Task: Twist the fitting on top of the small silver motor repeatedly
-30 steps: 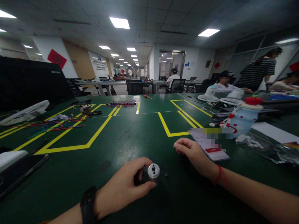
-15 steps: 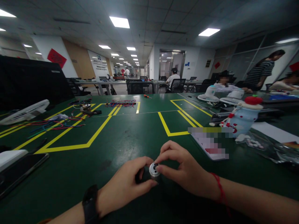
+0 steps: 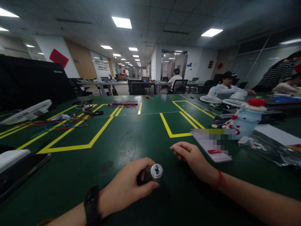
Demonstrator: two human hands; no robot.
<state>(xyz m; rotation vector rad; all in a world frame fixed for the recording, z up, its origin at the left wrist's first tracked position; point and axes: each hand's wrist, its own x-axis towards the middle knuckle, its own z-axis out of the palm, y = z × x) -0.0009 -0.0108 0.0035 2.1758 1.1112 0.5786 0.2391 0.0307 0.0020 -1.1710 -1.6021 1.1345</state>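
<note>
A small silver cylindrical motor (image 3: 156,171) stands upright on the green table, its round top face showing a dark centre and small holes. My left hand (image 3: 131,183), with a black watch on the wrist, grips it between thumb and fingers from the left. My right hand (image 3: 191,158), a red cord around its wrist, is apart from the motor, to its upper right. Its fingers are curled with the tips pressed together; whatever they hold, if anything, is too small to tell. A phone (image 3: 223,156) with a lit screen lies just right of that hand.
Loose coloured wires (image 3: 58,125) lie at left, with a wire bundle (image 3: 123,104) further back. A dark phone (image 3: 25,171) rests at the left edge. At right stand a blue cup (image 3: 249,121) and white fans (image 3: 210,95). An orange screwdriver (image 3: 149,97) lies far off.
My right hand has lifted off the motor's top and moved up and right, uncovering its face. The left hand keeps its grip. In the background, a person in stripes has shifted right.
</note>
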